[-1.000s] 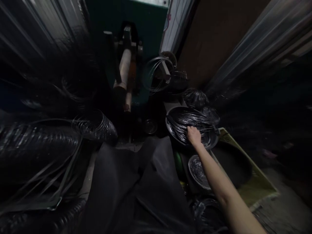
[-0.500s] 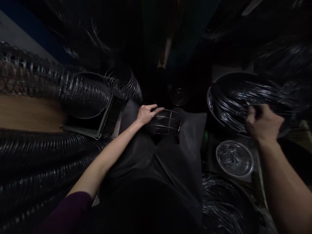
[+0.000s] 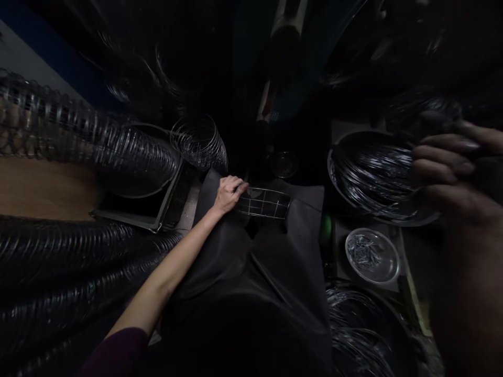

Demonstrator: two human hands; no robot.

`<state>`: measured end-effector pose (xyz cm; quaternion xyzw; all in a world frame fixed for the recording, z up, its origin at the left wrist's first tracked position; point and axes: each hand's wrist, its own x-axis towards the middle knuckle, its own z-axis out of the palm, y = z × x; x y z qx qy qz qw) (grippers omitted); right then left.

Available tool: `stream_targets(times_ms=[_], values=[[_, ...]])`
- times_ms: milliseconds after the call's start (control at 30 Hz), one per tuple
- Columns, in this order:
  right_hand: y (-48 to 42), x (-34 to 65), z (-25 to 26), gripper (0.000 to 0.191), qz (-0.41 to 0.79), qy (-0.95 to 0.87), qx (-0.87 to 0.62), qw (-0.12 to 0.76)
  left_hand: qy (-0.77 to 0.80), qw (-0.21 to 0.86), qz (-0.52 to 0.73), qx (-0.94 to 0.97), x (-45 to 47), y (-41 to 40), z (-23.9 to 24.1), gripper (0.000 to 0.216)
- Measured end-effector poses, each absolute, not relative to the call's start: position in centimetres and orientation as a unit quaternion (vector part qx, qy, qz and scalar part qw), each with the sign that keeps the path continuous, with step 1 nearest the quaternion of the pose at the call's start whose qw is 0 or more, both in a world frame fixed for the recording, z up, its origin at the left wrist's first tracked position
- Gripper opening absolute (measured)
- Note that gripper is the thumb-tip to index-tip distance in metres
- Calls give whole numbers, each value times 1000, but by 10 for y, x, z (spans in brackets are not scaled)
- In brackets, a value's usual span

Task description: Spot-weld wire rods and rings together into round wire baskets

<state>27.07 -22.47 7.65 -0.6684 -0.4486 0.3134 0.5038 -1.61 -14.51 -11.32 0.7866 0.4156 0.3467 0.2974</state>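
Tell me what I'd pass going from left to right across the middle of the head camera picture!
Long wire coils → small stack of wire rings → left hand → wire grid → big bowl of wires → right hand.

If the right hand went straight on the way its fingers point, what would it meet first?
The right hand points leftward toward the wide bowl of wire lengths, probably met first; the hand looks nearer the camera, so it might pass above.
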Motion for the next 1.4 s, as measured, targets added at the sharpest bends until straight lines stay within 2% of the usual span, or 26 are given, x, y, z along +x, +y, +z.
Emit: stream_targets(times_ms=[100, 200, 300, 367, 433, 533, 667, 767, 867, 1000, 1067, 1167, 1400], values=[[-201, 226, 90, 31, 430, -369, -615, 548, 296, 323, 342, 831, 6, -161, -69, 53], [-168, 203, 99, 37, 415, -321, -618, 585, 162, 448, 272, 836, 38, -174, -30, 48], [-145, 202, 92, 36, 386, -330, -626, 592, 182, 547, 290, 763, 62, -168, -9, 45], [-145, 203, 69, 33, 376, -365, -630, 573, 254, 575, 346, 696, 71, -150, -1, 40], [-159, 199, 30, 41, 377, -419, -631, 533, 303, 616, 370, 627, 78, -126, 1, 36], [-187, 188, -35, 40, 391, -521, -637, 412, 331, 705, 330, 534, 89, -90, -4, 37], [-196, 179, -81, 31, 372, -562, -638, 373, 340, 762, 278, 476, 103, -58, -23, 39], [-177, 182, -80, 30, 404, -528, -649, 369, 360, 731, 275, 510, 92, -55, -35, 42], [-157, 186, -68, 35, 469, -450, -630, 425, 390, 601, 308, 627, 50, -84, -50, 52], [-148, 181, -64, 44, 566, -384, -575, 449, 346, 398, 247, 813, -16, -149, -91, 98], [-149, 177, -68, 44, 604, -359, -567, 429, 362, 326, 249, 837, -30, -171, -113, 89], [-148, 177, -69, 44, 611, -337, -586, 413, 367, 282, 323, 825, -25, -172, -133, 74], [-106, 193, -23, 48, 581, -360, -559, 469, 255, 261, 455, 812, 0, -94, -105, 83]])
